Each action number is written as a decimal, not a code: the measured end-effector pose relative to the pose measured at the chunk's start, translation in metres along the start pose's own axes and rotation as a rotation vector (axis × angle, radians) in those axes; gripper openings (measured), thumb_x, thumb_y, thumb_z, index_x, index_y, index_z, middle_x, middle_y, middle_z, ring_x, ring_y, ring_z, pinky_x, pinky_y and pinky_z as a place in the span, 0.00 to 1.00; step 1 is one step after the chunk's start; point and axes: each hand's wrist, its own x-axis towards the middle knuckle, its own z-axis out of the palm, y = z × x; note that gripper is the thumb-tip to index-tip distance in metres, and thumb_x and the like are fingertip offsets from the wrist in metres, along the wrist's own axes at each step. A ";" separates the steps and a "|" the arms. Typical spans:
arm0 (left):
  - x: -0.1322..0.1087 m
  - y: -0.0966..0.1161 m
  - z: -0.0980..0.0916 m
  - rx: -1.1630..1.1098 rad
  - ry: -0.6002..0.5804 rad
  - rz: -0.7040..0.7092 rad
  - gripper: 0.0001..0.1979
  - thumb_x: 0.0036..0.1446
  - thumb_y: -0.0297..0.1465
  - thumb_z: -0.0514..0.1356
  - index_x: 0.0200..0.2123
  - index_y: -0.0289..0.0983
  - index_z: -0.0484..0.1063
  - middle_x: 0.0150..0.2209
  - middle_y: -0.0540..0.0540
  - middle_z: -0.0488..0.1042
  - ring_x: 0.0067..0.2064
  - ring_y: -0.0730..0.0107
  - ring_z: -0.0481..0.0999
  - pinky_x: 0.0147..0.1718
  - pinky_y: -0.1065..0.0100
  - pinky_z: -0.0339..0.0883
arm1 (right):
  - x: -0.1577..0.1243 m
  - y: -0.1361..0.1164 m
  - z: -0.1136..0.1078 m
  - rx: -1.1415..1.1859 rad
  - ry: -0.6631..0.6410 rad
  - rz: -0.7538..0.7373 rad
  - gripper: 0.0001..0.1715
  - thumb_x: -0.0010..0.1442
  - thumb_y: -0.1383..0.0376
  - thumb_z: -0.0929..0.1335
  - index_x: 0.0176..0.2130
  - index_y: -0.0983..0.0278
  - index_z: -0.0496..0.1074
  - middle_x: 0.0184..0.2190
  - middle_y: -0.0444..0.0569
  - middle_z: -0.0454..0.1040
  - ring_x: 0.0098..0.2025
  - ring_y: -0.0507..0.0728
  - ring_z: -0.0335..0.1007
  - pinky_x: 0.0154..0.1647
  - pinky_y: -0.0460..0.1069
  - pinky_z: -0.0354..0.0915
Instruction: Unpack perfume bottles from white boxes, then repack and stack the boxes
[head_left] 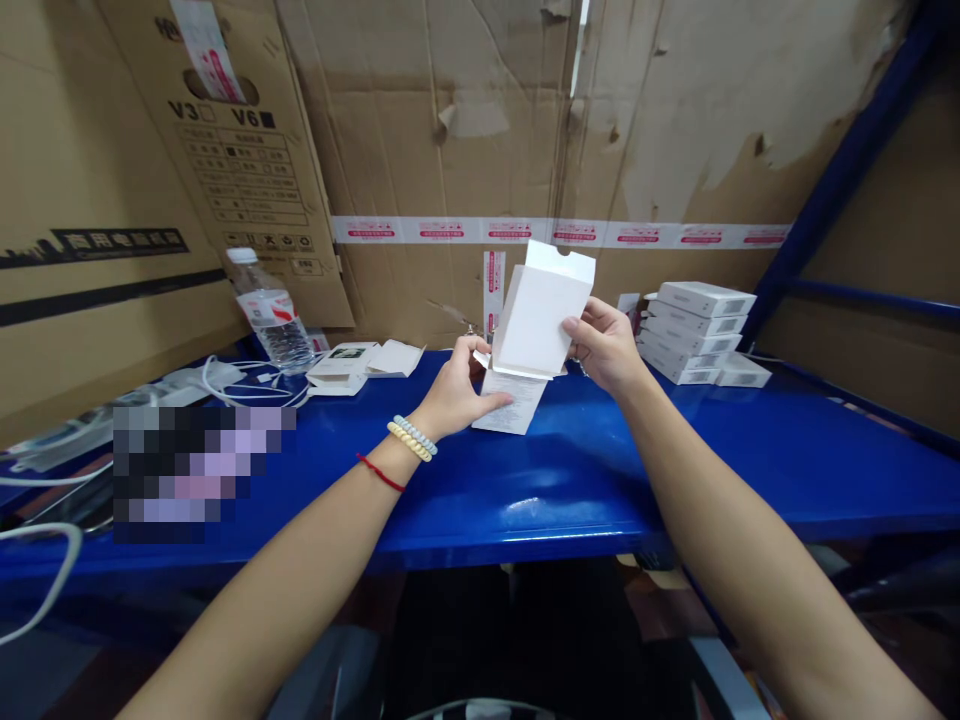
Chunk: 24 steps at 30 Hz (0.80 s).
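A white carton (541, 310) with an open, notched flap at its top is held up above the blue table, tilted slightly. My right hand (606, 345) pinches its right edge between thumb and fingers. At the lower left, my left hand (461, 388) grips a white printed piece (519, 408) that lies below the carton and meets its bottom edge; the thumb rests on the print. Whether the two pieces are joined is not clear. Part of the left fingers is hidden behind the white piece.
Several white boxes (694, 325) are stacked at the right on the blue table (585, 500). Leftward are flattened cartons (343, 367), a water bottle (274, 315), white cables (217, 385) and a pixelated area. Cardboard (450, 150) stands behind.
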 end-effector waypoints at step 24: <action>0.001 -0.009 -0.005 0.145 0.041 -0.015 0.35 0.41 0.34 0.70 0.46 0.41 0.51 0.42 0.47 0.71 0.40 0.62 0.78 0.39 0.61 0.73 | -0.004 0.001 0.008 -0.314 -0.183 -0.123 0.18 0.47 0.55 0.76 0.36 0.61 0.75 0.37 0.47 0.76 0.40 0.56 0.72 0.44 0.53 0.69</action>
